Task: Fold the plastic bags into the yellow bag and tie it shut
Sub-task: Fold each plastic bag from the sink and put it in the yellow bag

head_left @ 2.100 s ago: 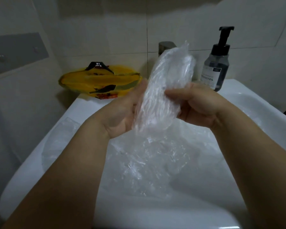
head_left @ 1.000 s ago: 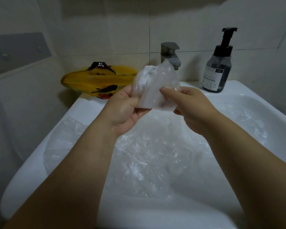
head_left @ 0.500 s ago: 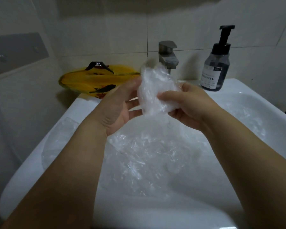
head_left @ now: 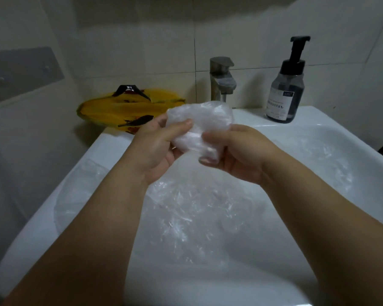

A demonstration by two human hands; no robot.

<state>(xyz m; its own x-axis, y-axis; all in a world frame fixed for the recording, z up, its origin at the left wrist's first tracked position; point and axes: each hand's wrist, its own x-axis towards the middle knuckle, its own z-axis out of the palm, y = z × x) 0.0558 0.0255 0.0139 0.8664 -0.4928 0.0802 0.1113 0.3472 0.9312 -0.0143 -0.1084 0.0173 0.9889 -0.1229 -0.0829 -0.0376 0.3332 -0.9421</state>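
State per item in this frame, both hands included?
folded clear bag: bunched small, held above the sink by both hands
left hand: grips the folded clear bag, thumb on top
right hand: pinches the folded clear bag
loose clear bags: crumpled, lying in the sink
yellow bag: lying flat behind the sink's left corner, untouched
tap: no water running
soap bottle: upright, pump cap on

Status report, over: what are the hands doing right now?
Left hand and right hand both grip one folded clear bag above the sink. Yellow bag lies untouched at back left. More clear bags lie in the sink. Nothing in the way.
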